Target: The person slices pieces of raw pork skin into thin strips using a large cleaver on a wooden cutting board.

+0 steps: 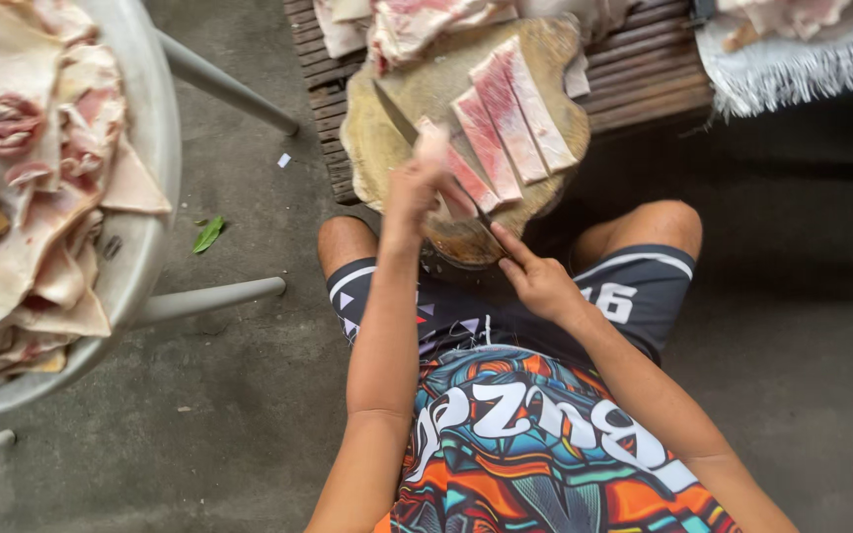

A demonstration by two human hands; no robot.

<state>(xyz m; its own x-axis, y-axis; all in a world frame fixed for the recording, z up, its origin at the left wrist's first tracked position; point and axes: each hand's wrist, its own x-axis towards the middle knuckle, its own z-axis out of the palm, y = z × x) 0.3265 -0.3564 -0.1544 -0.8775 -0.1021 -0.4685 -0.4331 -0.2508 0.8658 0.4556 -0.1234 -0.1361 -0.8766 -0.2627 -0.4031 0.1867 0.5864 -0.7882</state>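
L hand (413,188) clamped on pork strip (458,178) atop round wooden chopping block (387,148). R hand (537,279) grips knife (399,114), blade under the strips. Basin (145,148) w/ pork skin at left.

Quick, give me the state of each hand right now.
Left hand: closed on a strip of raw meat on the round chopping block.
Right hand: closed on the knife handle.

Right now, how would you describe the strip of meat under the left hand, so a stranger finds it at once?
Find the round wooden chopping block between the person's knees. Pink meat strips lie side by side on it. The wanted strip is the nearest one, pressed by the left hand, with the knife against it; the others lie untouched.
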